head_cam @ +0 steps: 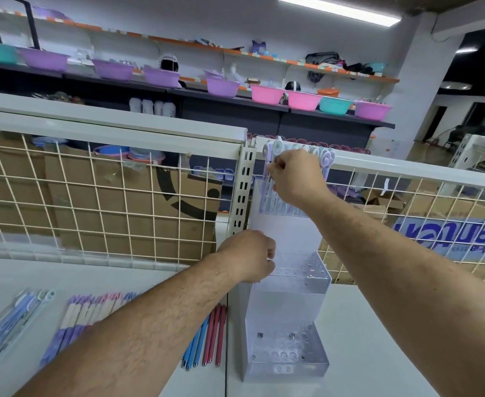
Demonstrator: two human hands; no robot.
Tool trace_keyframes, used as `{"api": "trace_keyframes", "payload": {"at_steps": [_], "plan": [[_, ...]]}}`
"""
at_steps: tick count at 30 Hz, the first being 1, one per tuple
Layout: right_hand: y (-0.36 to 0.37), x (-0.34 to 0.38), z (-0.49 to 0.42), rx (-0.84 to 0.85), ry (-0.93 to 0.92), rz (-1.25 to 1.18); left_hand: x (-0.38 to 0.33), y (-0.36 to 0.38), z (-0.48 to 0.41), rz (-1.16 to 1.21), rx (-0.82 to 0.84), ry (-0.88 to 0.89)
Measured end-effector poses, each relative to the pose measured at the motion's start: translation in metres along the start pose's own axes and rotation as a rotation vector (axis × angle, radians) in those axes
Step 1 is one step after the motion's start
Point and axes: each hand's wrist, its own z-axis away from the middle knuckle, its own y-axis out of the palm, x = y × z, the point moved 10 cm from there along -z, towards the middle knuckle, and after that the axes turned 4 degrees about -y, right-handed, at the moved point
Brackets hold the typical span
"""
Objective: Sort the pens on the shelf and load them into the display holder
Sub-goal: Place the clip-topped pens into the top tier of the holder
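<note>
White shelf (378, 339), backed by wire grid panel (92, 196): carries all stock. Clear tiered display holder (290, 353), upright against the grid post; top tier part-filled with round-capped pens (325, 159), the lower tiers showing open holes. Loose stock lies flat on the shelf left of the holder, grouped by kind, likely pre-sorted for loading: bagged blue pens (6, 325), purple-and-cream pens (75, 319), blue and red pens (206, 339). Left hand (249, 256): fingers curled on the holder's middle step, apparently steadying it. Right hand (295, 176): pinching one pale pen (267, 167) at the top tier, seemingly seating it.
</note>
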Motion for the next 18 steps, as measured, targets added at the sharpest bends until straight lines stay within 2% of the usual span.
{"api": "trace_keyframes", "payload": {"at_steps": [10, 18], "plan": [[-0.001, -0.006, -0.006, 0.045, 0.042, -0.043, 0.0, 0.001, 0.0, -0.007, 0.009, 0.003], [0.011, -0.002, -0.005, 0.125, 0.042, 0.053, 0.0, 0.001, 0.0, -0.006, 0.011, 0.004]]}}
